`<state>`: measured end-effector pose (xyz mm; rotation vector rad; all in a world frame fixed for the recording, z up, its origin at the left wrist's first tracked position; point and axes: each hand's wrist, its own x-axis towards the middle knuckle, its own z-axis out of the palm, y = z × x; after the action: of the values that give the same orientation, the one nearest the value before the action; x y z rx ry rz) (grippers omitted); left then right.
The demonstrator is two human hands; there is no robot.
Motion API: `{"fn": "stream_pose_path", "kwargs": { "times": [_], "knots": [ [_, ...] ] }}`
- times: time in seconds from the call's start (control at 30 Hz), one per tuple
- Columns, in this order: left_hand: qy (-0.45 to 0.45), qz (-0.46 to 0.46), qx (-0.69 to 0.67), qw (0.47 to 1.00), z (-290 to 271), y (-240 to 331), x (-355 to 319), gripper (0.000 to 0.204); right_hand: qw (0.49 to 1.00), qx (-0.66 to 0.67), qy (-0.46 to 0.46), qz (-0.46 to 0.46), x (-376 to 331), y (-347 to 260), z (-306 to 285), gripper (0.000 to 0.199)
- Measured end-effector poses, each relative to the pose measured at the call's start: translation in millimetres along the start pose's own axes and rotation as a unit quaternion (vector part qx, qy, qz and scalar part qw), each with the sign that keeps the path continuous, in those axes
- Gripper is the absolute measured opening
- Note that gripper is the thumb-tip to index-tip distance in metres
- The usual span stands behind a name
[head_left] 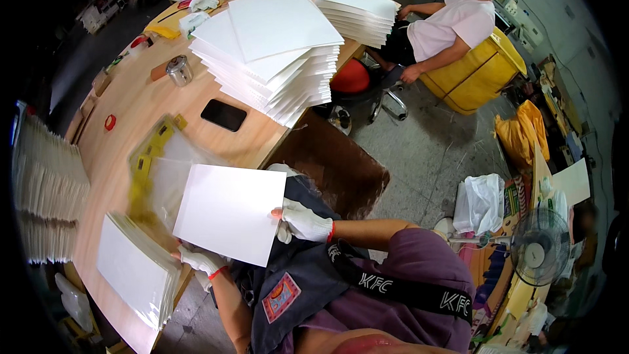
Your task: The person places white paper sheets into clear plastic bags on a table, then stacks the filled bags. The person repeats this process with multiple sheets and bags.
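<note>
Both gloved hands hold a white sheet over the desk edge. The right hand has its grip pinching the sheet's right edge. The left hand pinches its lower corner, just beside a stack of bagged sheets.

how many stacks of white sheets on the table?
3. A big fanned stack at the table's middle, a smaller stack at its far end, and a bagged stack by the left hand. The ribbed pile at far left may be another.
</note>
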<state>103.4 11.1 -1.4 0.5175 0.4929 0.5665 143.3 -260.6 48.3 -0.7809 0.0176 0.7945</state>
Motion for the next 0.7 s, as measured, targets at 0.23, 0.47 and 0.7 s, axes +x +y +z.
{"fn": "stream_pose_path", "kwargs": {
  "times": [0.23, 0.47, 0.7],
  "knots": [
    [0.155, 0.109, 0.235, 0.953, -32, 8, 15, 0.049, 0.999, 0.014, 0.032, 0.033, 4, 10, -5, 0.027],
    [0.082, 0.036, 0.21, 0.974, -15, 20, 9, 0.048, 0.998, 0.007, 0.041, 0.039, 4, 12, -9, 0.024],
    [0.12, 0.064, 0.189, 0.972, -20, 10, 17, 0.041, 0.999, 0.013, 0.041, 0.031, 6, 8, -12, 0.023]
  ]
}}
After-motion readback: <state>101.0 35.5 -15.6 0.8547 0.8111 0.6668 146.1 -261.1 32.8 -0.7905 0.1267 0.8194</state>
